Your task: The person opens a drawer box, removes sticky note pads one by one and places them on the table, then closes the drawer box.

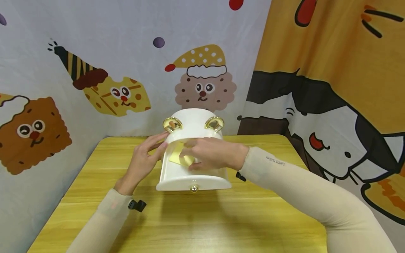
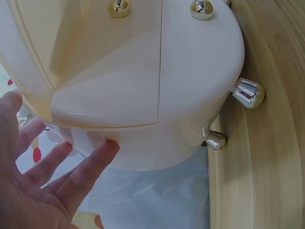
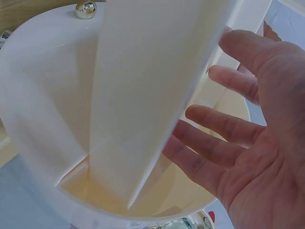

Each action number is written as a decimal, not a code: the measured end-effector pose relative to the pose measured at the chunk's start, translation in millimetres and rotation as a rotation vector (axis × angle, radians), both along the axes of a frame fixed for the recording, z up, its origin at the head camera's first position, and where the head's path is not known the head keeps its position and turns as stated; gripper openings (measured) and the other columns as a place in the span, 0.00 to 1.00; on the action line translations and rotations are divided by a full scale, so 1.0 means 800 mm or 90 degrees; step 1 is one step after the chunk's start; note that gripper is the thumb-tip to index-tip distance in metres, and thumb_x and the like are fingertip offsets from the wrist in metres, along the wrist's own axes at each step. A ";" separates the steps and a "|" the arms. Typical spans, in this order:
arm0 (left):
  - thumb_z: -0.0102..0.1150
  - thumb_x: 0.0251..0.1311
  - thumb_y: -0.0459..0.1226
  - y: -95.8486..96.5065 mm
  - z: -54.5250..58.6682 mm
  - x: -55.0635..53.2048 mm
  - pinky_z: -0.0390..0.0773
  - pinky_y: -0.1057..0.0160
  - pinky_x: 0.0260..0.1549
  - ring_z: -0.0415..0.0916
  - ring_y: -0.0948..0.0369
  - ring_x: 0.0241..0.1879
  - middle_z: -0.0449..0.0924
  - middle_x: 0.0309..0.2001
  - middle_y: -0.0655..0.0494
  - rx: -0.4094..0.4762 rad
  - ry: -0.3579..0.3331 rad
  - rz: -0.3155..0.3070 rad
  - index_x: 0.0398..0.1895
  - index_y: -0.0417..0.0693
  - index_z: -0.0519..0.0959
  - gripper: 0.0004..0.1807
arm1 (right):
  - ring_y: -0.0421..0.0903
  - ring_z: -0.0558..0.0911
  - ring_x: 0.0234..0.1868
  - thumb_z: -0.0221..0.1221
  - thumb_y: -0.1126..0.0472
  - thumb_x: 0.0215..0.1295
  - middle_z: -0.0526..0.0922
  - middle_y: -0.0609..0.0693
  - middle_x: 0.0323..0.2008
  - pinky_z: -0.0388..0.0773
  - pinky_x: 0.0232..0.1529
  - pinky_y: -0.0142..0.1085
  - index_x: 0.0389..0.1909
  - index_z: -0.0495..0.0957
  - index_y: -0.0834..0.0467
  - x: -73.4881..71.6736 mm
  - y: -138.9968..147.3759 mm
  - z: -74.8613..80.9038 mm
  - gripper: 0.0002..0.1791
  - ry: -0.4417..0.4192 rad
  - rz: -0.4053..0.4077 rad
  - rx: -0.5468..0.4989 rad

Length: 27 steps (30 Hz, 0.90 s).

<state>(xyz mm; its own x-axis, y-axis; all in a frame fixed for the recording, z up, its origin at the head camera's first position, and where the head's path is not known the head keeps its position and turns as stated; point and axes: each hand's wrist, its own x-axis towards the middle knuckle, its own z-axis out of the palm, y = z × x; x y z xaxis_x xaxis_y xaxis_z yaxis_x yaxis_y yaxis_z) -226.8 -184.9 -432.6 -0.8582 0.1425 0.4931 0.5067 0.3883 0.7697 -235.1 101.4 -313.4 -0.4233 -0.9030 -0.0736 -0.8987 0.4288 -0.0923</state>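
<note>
A white storage box [image 1: 193, 121] with gold ears has its front compartment [image 1: 177, 183] pulled out toward me, with a gold knob on the front. Flat inside lies a yellow piece [image 1: 177, 154] that looks like paper, partly covered by my right hand. My right hand [image 1: 212, 154] reaches into the compartment from the right. Its fingers [image 3: 224, 121] are spread and gently bent beside a white wall; no held thing shows in the right wrist view. My left hand [image 1: 143, 160] rests its fingertips [image 2: 107, 150] against the box's left side.
The box stands on a yellow wood-grain table [image 1: 133, 228]. Beneath it, small shiny feet [image 2: 249, 93] show in the left wrist view. Cartoon-printed cloth [image 1: 126, 28] hangs behind the table, and an orange printed cloth [image 1: 348, 52] hangs at right.
</note>
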 end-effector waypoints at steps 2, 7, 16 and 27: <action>0.66 0.87 0.36 0.000 0.001 0.000 0.96 0.65 0.41 0.91 0.38 0.67 0.82 0.81 0.46 -0.001 0.003 0.000 0.80 0.52 0.85 0.23 | 0.46 0.92 0.56 0.73 0.47 0.83 0.90 0.52 0.67 0.92 0.66 0.44 0.73 0.86 0.51 -0.001 -0.002 0.000 0.25 0.003 0.001 0.002; 0.66 0.87 0.36 -0.002 0.002 0.002 0.96 0.63 0.39 0.91 0.38 0.67 0.82 0.81 0.46 0.003 -0.002 -0.003 0.79 0.53 0.85 0.23 | 0.47 0.92 0.56 0.72 0.46 0.84 0.90 0.53 0.66 0.91 0.67 0.44 0.70 0.87 0.53 -0.001 -0.008 0.000 0.23 0.011 0.003 0.008; 0.66 0.87 0.35 -0.001 0.000 0.001 0.94 0.69 0.41 0.92 0.37 0.67 0.82 0.81 0.46 -0.003 0.006 -0.002 0.79 0.52 0.85 0.23 | 0.49 0.92 0.61 0.74 0.50 0.82 0.89 0.56 0.70 0.90 0.72 0.44 0.69 0.88 0.56 0.001 -0.014 0.000 0.22 0.015 0.018 0.010; 0.66 0.87 0.34 -0.001 -0.001 -0.001 0.92 0.73 0.42 0.92 0.35 0.66 0.83 0.80 0.43 -0.005 0.025 0.000 0.79 0.50 0.85 0.23 | 0.55 0.92 0.64 0.76 0.57 0.76 0.82 0.63 0.79 0.89 0.74 0.47 0.71 0.87 0.54 0.001 -0.003 0.002 0.25 0.027 0.042 0.010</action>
